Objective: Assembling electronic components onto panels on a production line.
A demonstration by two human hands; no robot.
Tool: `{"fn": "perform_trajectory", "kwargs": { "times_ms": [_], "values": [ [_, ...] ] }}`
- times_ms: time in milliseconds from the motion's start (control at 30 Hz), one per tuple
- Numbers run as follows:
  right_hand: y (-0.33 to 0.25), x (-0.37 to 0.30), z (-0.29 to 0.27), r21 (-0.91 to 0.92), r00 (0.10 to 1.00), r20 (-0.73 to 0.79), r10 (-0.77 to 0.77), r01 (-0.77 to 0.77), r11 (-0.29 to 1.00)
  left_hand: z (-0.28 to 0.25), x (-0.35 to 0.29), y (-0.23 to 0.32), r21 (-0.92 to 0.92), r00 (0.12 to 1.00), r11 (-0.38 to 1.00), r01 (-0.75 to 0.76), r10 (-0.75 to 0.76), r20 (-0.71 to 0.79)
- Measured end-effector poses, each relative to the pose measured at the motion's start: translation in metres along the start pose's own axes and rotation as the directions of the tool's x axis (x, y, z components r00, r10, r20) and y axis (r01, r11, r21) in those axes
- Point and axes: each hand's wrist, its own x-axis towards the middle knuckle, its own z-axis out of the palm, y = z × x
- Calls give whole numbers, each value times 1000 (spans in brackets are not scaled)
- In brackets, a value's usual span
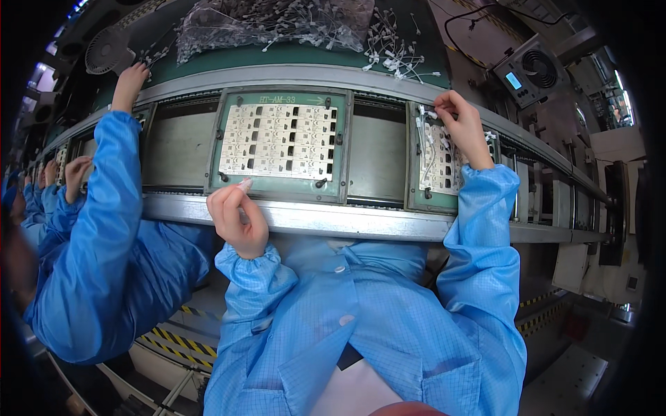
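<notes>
My left hand [239,220] is closed in a pinch at the front edge of a green fixture plate [277,188]. A small whitish piece [244,185] shows at its fingertips, too small to name for certain. On that plate lies a white circuit-board panel [274,139] with rows of dark cut-outs. My right hand [466,132] is over a second fixture plate [436,201] to the right, thumb and fingers pinched near its far edge. What they hold cannot be made out. White connector leads [428,149] lie along the left side of that plate's panel, which the hand partly covers.
A metal conveyor rail [326,218] runs across in front of me. Beyond it, white connector cables [395,48] and a plastic bag of them [270,31] lie on a green bench. A co-worker's blue sleeve [114,173] reaches over the line at left, near a fan [107,52].
</notes>
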Motion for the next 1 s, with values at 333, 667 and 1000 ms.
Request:
{"fn": "perform_trajectory", "kwargs": {
  "times_ms": [333, 667, 1000],
  "values": [
    [-4, 5, -9, -139, 988, -24, -149, 145, 980, 1, 2, -1, -27, 1000, 1000, -4, 3, -30],
    [-58, -58, -2, -512, 812, 367, -454, 583, 630, -1, 1, -2, -51, 999, 999, -20, 18, -40],
    [-61, -68, -7, -406, 671, 451, -588, 741, 535, -1, 0, -7, -43, 1000, 999, -6, 4, -26]
  ]
}}
